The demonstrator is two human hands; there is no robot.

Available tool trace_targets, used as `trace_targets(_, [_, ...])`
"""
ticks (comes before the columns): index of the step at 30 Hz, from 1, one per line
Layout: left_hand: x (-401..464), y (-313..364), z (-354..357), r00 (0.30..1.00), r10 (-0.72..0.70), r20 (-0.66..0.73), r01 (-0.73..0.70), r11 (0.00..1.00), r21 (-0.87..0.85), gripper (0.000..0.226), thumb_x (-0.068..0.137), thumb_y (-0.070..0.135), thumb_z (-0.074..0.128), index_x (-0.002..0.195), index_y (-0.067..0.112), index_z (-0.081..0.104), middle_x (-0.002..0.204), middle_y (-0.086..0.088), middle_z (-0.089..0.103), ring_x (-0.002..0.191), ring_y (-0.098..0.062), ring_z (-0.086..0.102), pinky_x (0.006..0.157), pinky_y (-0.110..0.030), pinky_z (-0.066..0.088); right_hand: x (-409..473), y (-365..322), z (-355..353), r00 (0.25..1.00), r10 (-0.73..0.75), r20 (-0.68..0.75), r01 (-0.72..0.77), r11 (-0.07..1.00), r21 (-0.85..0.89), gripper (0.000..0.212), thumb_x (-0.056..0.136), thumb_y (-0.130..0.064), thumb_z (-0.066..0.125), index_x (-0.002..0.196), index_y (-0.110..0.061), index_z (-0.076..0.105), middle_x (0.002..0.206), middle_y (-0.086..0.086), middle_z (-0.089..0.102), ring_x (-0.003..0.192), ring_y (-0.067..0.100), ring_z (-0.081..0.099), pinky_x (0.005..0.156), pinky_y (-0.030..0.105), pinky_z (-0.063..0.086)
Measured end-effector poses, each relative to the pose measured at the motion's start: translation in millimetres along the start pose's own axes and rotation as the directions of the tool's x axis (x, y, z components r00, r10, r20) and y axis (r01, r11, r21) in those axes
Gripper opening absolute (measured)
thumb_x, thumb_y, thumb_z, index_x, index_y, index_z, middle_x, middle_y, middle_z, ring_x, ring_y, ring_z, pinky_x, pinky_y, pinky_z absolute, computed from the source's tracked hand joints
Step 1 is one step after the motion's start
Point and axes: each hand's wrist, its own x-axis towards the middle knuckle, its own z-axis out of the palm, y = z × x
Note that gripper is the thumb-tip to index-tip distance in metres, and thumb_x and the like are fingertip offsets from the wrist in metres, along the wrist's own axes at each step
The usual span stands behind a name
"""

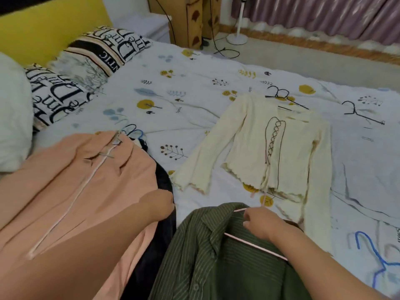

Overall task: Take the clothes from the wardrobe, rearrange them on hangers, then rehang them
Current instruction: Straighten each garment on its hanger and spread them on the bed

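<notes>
Right hand (258, 224) grips pink hanger (255, 245) in green shirt (216, 267); left hand (158, 206) on dark garment (166, 185).

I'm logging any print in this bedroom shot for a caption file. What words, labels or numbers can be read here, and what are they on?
"NTIC": white capitals on the dark band of the black-and-cream lettered pillow, seen upside down, likely part of a longer word.
Large black script letters on the same pillow and on the second lettered pillow: upside down, not readable as words.
Tiny captions on the white leaf-printed bedsheet: too small and blurred.
Clothes and hangers: no readable text.
</notes>
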Motion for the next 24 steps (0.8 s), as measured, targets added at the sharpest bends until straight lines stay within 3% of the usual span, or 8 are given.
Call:
trace_targets(2, [-6,-28,0,0.999,-0.018,-0.043,0.018,1.0,-0.004,0.033,0.1,0.024,0.033,0.118,0.007,0.054,0.125,-0.008,0.055,0.114,-0.021,0.049,0.087,-0.023,0.034,3,-25,4,1.0,-0.01,-0.01,0.01,1.0,-0.011,0.027,0.095,-0.024,0.041,0.114,-0.014,0.057,0.119,0.005,0.06,0.107,0.021,0.056,0.09,0.033,0.044])
trace_targets(6, [-10,-90,6,0.989,-0.067,-0.133,0.064,0.998,-0.028,0.032,0.099,0.023,0.033,0.12,0.01,0.053,0.127,-0.007,0.054,0.114,-0.02,0.05,0.086,-0.022,0.034,17,-80,15,0.996,-0.029,-0.086,0.032,0.999,0.033,0.025,0.095,-0.022,0.039,0.11,-0.012,0.056,0.116,0.007,0.06,0.102,0.022,0.057,0.072,0.028,0.038])
trace_targets(11, [-3,-175,22,0.967,-0.161,-0.196,0.151,0.986,-0.066,0.036,0.095,0.029,0.036,0.128,0.015,0.044,0.127,-0.006,0.048,0.114,-0.025,0.047,0.09,-0.033,0.043,51,-157,37,0.983,-0.028,-0.183,0.049,0.992,0.114,0.029,0.098,-0.022,0.034,0.116,-0.014,0.055,0.118,0.006,0.059,0.104,0.021,0.056,0.08,0.027,0.042])
trace_targets(15, [17,-242,49,0.95,-0.239,-0.203,0.241,0.97,-0.017,0.054,0.097,0.043,0.028,0.145,0.021,0.018,0.154,-0.005,0.016,0.139,-0.028,0.021,0.109,-0.041,0.027,95,-217,46,0.957,-0.009,-0.29,0.064,0.982,0.18,0.029,0.098,-0.026,0.038,0.117,-0.012,0.054,0.116,0.005,0.059,0.105,0.021,0.055,0.084,0.03,0.044])
trace_targets(18, [32,-287,79,0.925,-0.335,-0.176,0.335,0.942,-0.035,0.066,0.094,0.055,0.023,0.149,0.026,0.001,0.158,-0.002,-0.003,0.143,-0.033,0.002,0.113,-0.05,0.013,131,-256,44,0.93,0.024,-0.366,0.058,0.976,0.209,0.026,0.097,-0.027,0.036,0.108,-0.011,0.052,0.111,0.006,0.055,0.102,0.024,0.053,0.083,0.034,0.045])
trace_targets(21, [44,-310,113,0.921,-0.366,-0.131,0.355,0.929,-0.1,0.073,0.09,0.064,0.019,0.144,0.033,-0.019,0.156,-0.001,-0.017,0.143,-0.037,-0.006,0.112,-0.056,0.007,171,-288,38,0.914,0.014,-0.405,0.047,0.989,0.142,0.027,0.097,-0.024,0.035,0.118,-0.01,0.045,0.119,0.008,0.047,0.108,0.026,0.047,0.089,0.037,0.043])
trace_targets(24, [56,-315,136,0.925,-0.356,-0.13,0.332,0.927,-0.175,0.077,0.088,0.067,0.015,0.129,0.029,-0.038,0.15,0.0,-0.033,0.141,-0.039,-0.016,0.111,-0.059,-0.002,208,-314,25,0.884,0.028,-0.466,0.043,0.989,0.14,0.041,0.095,-0.035,0.041,0.127,-0.009,0.039,0.131,0.011,0.042,0.119,0.029,0.042,0.094,0.041,0.04])
